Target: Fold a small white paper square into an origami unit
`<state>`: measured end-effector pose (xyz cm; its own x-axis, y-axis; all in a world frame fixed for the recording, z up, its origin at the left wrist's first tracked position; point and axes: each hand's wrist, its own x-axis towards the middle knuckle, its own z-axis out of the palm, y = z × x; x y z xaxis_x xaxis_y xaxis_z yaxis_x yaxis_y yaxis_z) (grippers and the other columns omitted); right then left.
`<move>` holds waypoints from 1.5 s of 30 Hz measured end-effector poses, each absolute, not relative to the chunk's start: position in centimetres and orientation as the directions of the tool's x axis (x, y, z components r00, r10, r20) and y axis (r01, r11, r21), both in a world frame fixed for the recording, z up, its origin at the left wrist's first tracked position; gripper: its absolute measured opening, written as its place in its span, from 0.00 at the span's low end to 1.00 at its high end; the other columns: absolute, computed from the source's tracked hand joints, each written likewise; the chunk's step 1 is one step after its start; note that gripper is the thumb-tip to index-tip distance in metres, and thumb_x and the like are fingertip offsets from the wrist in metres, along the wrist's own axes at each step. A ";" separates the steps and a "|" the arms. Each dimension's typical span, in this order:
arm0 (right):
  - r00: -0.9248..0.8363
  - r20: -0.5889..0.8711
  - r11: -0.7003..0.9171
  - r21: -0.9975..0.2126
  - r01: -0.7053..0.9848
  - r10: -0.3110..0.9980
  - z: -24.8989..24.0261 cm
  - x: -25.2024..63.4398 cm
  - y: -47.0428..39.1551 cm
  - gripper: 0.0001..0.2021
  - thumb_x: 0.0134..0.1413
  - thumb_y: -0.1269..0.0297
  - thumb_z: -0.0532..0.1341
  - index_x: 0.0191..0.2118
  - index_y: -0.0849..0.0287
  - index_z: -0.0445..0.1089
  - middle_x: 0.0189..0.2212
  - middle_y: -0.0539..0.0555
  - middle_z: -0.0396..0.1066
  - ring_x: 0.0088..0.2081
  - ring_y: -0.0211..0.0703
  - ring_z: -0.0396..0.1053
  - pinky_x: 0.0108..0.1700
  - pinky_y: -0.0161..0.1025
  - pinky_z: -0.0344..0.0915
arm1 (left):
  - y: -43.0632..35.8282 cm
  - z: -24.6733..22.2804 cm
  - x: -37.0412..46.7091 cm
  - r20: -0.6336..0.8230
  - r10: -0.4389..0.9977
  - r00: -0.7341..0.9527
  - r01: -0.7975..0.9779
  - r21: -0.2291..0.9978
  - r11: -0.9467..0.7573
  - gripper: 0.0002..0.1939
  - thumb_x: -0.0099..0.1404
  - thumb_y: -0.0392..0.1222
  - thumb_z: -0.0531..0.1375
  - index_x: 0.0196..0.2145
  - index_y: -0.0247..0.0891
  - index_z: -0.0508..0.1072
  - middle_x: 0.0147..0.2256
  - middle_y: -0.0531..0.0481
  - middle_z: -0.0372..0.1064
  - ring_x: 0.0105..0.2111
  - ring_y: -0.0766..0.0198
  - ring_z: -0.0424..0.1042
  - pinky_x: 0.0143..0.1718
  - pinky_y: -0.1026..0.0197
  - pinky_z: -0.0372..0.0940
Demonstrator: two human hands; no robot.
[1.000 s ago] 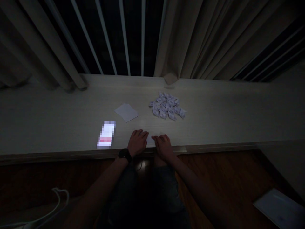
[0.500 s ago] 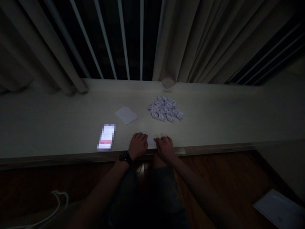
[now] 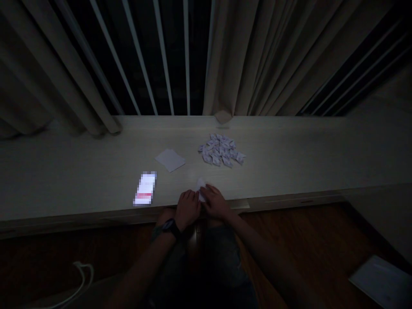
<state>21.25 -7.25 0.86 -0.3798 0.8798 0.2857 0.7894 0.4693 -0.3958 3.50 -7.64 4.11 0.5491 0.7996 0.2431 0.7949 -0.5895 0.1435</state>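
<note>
A small piece of white paper [image 3: 200, 183] lies at the front edge of the pale ledge, partly covered by my fingers. My left hand [image 3: 188, 207] is closed at the paper's left side, its fingertips pressed on it. From the right, my right hand [image 3: 213, 201] is closed over the paper's lower part, close to my left fingers. The dim light hides the exact fold of the paper. Beyond my hands sits a pile of folded white paper pieces [image 3: 221, 150]. Several flat white sheets [image 3: 170, 160] lie stacked to the left of that pile.
A lit phone [image 3: 145, 189] lies on the ledge [image 3: 289, 159] to the left of my hands. Curtains [image 3: 231, 56] and a barred window stand behind the ledge. Below are my knees, a wooden floor, a white cable [image 3: 84, 274] and a pale flat object [image 3: 383, 281].
My right hand has moved left over the paper, closer to my left hand. The paper now shows pointing away from me between the hands. The view has shifted slightly.
</note>
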 end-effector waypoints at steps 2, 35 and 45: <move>-0.403 0.289 0.492 -0.399 0.774 0.868 0.3 21.2 -8.2 0.32 0.50 0.66 0.59 0.62 0.60 0.55 0.59 0.57 0.59 0.64 0.51 0.46 0.64 0.55 0.44 | -7.9 3.9 3.8 0.229 0.817 0.529 0.812 0.141 -0.566 0.19 0.66 0.41 0.49 0.52 0.32 0.65 0.43 0.38 0.66 0.47 0.51 0.62 0.50 0.46 0.56; -0.287 0.082 0.260 -0.702 0.664 0.954 0.6 23.1 -1.3 0.06 0.51 0.66 0.62 0.33 0.57 0.77 0.31 0.52 0.77 0.33 0.40 0.73 0.38 0.34 0.66 | -6.3 2.2 0.3 0.226 0.661 0.715 0.598 0.290 -0.747 0.22 0.67 0.37 0.49 0.59 0.39 0.61 0.59 0.44 0.59 0.61 0.59 0.54 0.62 0.48 0.51; -0.347 0.031 0.285 -0.642 0.712 0.937 1.7 23.3 0.0 0.05 0.49 0.67 0.64 0.32 0.58 0.77 0.30 0.52 0.77 0.32 0.39 0.72 0.37 0.33 0.63 | -6.6 2.4 0.1 0.218 0.656 0.723 0.576 0.335 -0.746 0.24 0.67 0.37 0.49 0.60 0.38 0.59 0.59 0.44 0.59 0.62 0.58 0.51 0.62 0.46 0.51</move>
